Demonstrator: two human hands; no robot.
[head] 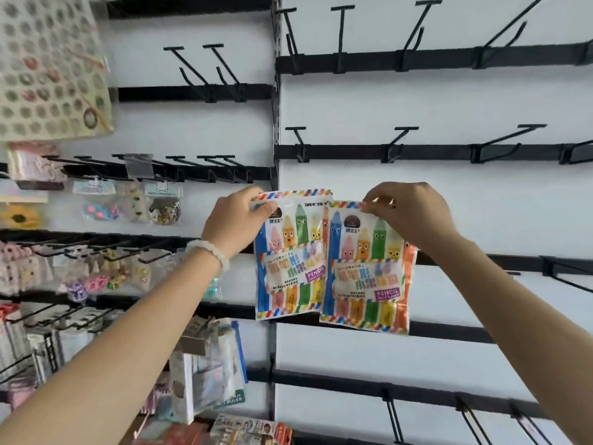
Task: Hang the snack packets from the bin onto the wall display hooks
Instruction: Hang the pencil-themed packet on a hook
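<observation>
Left of the black vertical wall rail [275,130], a honeycomb-patterned bag [51,65] hangs highest, small trinket packets [134,203] dangle lower, pastel keychain charms [86,277] beneath them, and boxed goods [205,374] crowd the bottom.

Bright, even, shadowless light; soft blur on the left-edge merchandise [48,69]; wide-angle bowing of rails [433,59].

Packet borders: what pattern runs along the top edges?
Diagonal red, blue, yellow and green stripes, airmail style, on both packets; head view shows it.
</observation>
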